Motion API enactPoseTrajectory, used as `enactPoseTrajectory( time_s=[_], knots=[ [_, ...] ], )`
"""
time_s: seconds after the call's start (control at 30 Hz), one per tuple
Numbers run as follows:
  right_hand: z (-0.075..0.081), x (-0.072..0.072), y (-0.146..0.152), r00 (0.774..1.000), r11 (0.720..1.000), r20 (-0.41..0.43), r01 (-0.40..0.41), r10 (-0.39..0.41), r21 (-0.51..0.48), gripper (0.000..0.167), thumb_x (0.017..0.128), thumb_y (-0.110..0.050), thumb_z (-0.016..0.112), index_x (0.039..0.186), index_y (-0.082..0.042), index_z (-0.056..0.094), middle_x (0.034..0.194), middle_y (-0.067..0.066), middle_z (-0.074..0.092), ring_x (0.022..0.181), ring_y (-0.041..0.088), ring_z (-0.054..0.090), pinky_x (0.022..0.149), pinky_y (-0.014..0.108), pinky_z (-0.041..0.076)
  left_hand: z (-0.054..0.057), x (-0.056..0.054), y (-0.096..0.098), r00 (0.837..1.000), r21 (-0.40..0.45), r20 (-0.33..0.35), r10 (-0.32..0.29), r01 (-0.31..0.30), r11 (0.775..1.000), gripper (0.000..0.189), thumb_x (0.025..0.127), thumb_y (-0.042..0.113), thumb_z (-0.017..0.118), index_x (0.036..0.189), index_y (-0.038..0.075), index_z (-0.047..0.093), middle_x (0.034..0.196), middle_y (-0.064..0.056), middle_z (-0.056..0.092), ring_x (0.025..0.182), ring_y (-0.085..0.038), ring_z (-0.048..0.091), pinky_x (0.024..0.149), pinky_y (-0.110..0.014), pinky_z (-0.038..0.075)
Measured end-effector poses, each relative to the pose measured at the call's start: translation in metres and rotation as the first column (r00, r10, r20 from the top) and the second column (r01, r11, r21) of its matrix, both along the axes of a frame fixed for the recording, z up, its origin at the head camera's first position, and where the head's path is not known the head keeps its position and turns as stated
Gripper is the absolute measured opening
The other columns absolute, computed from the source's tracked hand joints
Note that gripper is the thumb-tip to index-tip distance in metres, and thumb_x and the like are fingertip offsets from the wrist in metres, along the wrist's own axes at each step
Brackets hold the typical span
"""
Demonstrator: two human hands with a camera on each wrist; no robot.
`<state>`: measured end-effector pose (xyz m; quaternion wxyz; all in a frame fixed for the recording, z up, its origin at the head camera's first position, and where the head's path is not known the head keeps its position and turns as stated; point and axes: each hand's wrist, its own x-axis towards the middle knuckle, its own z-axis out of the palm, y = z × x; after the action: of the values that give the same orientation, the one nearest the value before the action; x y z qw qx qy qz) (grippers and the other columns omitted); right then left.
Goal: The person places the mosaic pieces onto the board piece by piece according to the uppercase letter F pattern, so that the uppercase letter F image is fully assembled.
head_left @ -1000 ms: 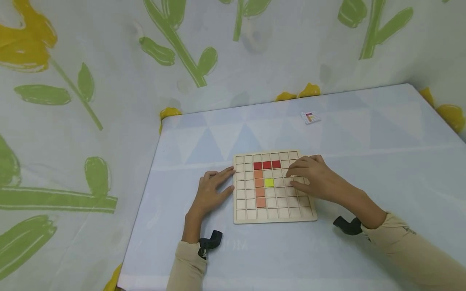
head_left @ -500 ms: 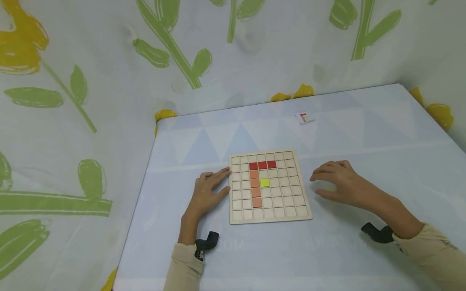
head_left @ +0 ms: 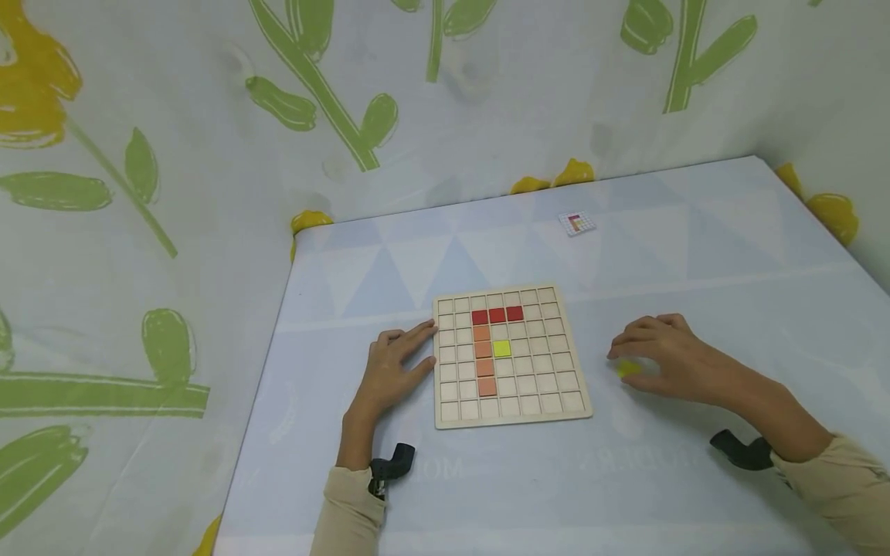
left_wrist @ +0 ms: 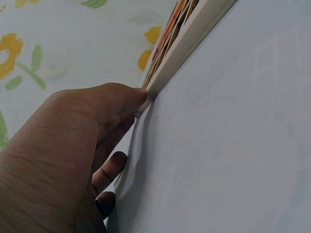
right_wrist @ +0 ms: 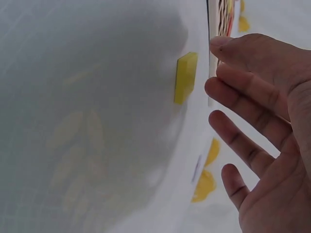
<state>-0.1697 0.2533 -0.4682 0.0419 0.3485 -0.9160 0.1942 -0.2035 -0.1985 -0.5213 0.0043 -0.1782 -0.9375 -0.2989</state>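
Observation:
A wooden grid board [head_left: 582, 408] lies on the table. It bears a row of three red tiles [head_left: 497, 315], a column of several orange tiles [head_left: 483, 350] and one yellow tile [head_left: 501, 348]. My left hand [head_left: 390, 369] touches the board's left edge with thumb and fingertips; the left wrist view shows the thumb against that edge [left_wrist: 160, 80]. Right of the board, my right hand [head_left: 664, 359] hovers with loosely bent fingers over a loose yellow tile [head_left: 628, 369]. In the right wrist view this tile [right_wrist: 185, 77] lies on the table, apart from the fingers.
Farther back on the table is a small card [head_left: 577, 224] with a printed coloured pattern on a grid. Behind the table and along its left side hangs a white cloth [head_left: 208, 139] with green leaves and yellow flowers.
My right hand has moved from above the board's right part out to the table on the right, over the loose yellow tile. The left hand stays at the board's edge.

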Motion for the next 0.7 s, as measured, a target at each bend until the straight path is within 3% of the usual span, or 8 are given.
enactPoseTrajectory(
  time_s=[0.4, 0.7],
  knots=[
    [-0.006, 0.002, 0.011, 0.999, 0.998, -0.008, -0.034, 0.034, 0.045, 0.043, 0.065, -0.007, 0.092, 0.1, -0.026, 0.076, 0.104, -0.01, 0.07, 0.103, 0.021, 0.056, 0.085, 0.052, 0.03, 0.0, 0.002, -0.001, 1.0, 0.009, -0.003, 0.003, -0.003, 1.0, 0.052, 0.096, 0.039, 0.064, 0.146, 0.032, 0.054, 0.151, 0.02, 0.044, 0.125, -0.025, 0.042, 0.099, -0.048, 0.028],
    [-0.012, 0.001, 0.005, 0.988, 0.998, -0.137, -0.069, 0.069, 0.004, 0.041, 0.059, -0.005, 0.092, 0.095, -0.017, 0.076, 0.096, -0.005, 0.068, 0.095, 0.02, 0.059, 0.084, 0.051, 0.034, 0.003, 0.003, 0.001, 1.0, 0.019, 0.009, 0.003, -0.003, 1.0, 0.051, 0.097, 0.039, 0.064, 0.146, 0.031, 0.054, 0.151, 0.019, 0.045, 0.128, -0.025, 0.041, 0.101, -0.048, 0.028]
  ],
)
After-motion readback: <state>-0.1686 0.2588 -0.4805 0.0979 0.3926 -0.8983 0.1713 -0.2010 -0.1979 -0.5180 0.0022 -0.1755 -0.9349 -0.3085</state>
